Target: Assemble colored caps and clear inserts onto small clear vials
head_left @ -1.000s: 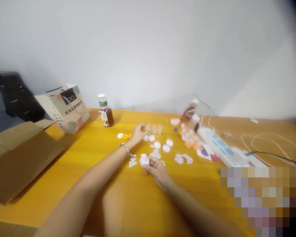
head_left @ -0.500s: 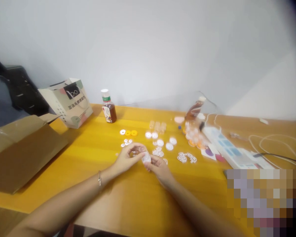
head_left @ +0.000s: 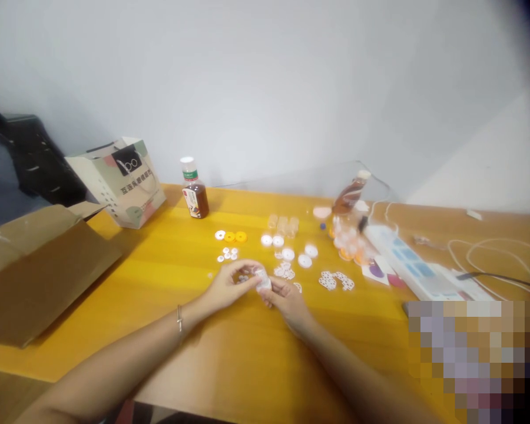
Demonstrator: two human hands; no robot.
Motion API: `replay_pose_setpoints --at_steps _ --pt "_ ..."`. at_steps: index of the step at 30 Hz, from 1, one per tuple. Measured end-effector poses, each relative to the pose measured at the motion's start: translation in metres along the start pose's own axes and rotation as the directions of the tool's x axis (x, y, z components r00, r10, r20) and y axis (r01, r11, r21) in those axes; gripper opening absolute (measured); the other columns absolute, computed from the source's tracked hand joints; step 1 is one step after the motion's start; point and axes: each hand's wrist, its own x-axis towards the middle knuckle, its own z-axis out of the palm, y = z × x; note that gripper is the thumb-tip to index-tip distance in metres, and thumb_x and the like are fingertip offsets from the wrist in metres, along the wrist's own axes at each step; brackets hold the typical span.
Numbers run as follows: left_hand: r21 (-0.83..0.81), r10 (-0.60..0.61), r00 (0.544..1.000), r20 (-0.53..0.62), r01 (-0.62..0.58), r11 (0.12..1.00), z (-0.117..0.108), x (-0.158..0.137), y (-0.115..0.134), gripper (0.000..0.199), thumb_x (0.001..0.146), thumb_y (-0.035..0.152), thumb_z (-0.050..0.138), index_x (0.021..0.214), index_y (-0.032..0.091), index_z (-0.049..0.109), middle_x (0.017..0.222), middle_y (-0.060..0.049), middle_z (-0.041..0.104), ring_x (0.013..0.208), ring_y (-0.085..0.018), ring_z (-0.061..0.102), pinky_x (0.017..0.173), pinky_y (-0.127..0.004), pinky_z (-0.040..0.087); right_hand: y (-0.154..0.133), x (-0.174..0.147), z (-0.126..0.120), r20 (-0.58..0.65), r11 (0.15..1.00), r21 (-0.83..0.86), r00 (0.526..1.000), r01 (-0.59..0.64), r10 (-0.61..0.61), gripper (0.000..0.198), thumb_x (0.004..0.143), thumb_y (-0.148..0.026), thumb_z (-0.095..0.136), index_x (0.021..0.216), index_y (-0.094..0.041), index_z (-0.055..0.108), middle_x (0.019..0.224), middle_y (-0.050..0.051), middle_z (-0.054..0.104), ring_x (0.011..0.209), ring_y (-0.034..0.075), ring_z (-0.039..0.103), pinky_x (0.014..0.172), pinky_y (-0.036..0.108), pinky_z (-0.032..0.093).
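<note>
Between my two hands, above the middle of the table, is a small white, partly clear plastic piece (head_left: pixel 264 281); its exact kind is blurred. My left hand (head_left: pixel 230 285) pinches it from the left with thumb and fingers. From the right, the fingertips of my right hand (head_left: pixel 288 301) close on its lower end. Just beyond the left hand lie several small white round pieces (head_left: pixel 227 255). Flat white cut-out pieces (head_left: pixel 284 271) rest beyond the right hand, near white discs (head_left: pixel 304 260). Farther back are yellow rings (head_left: pixel 235 237) and clear cylinders (head_left: pixel 283 225).
A cardboard box (head_left: pixel 48 271) and a paper bag (head_left: pixel 119 182) stand at left. One bottle of dark liquid (head_left: pixel 195 191) is at the back, another bottle (head_left: pixel 352 191) back right. Orange-and-white pieces (head_left: pixel 348 241), a white power strip (head_left: pixel 408 262) and cables (head_left: pixel 481 247) lie at right.
Both hands stay almost in place around the white plastic piece, which has turned slightly in the fingers. The whole view has shifted a little.
</note>
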Motion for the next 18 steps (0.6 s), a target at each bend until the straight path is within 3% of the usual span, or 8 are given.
replay_pose_setpoints --at_steps 6,14,18 --pt "-0.12 -0.018 0.993 0.113 0.032 0.992 -0.005 0.001 -0.002 0.027 0.079 0.031 0.054 0.099 0.014 0.059 0.097 -0.007 0.063 0.09 -0.018 0.056 0.081 -0.027 0.042 0.001 -0.002 0.0 0.027 1.0 0.003 1.0 -0.014 0.014 0.023 0.064 -0.039 0.067 0.07 -0.017 0.061 0.052 -0.005 0.05 0.047 0.008 0.041 0.049 0.022 0.031" --pt "-0.372 -0.037 0.956 0.291 0.149 0.916 -0.012 -0.002 -0.001 0.035 0.081 0.037 0.052 0.108 0.014 0.057 0.105 -0.009 0.06 0.092 -0.019 0.055 0.079 -0.026 0.04 0.009 -0.007 0.002 0.184 0.921 0.352 0.977 -0.17 0.11 0.03 0.065 -0.044 0.067 0.064 -0.015 0.057 0.049 -0.003 0.05 0.044 0.006 0.04 0.044 0.02 0.026" --pt "-0.403 -0.04 0.945 0.325 0.177 0.898 -0.011 -0.002 0.002 0.041 0.081 0.039 0.051 0.114 0.015 0.053 0.106 -0.01 0.059 0.094 -0.02 0.055 0.081 -0.028 0.04 0.008 -0.007 0.003 0.154 0.93 0.334 0.982 -0.157 0.111 0.029 0.063 -0.042 0.069 0.066 -0.015 0.059 0.049 -0.004 0.051 0.044 0.006 0.04 0.045 0.02 0.026"
